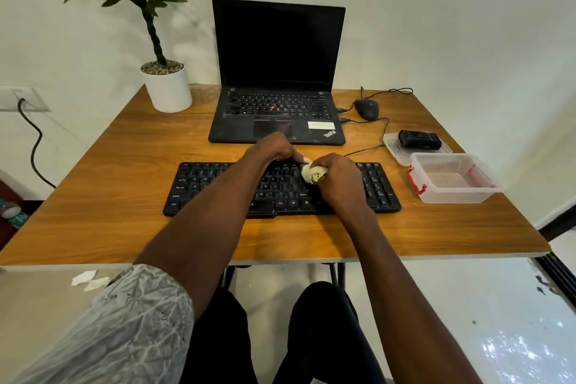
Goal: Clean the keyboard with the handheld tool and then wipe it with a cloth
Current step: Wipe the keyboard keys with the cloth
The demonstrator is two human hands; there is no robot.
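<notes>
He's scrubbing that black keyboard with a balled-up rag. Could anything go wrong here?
A few things might. The right hand grips the cloth bunched tight, so it could snag and lift a keycap on the keyboard. The keyboard's thin cable runs toward the laptop, so a shove could tug it. The open plastic box sits near the table's right edge, where an elbow could knock it.

Laptop (277, 78), potted plant (162, 72), mouse (367, 108)
</notes>
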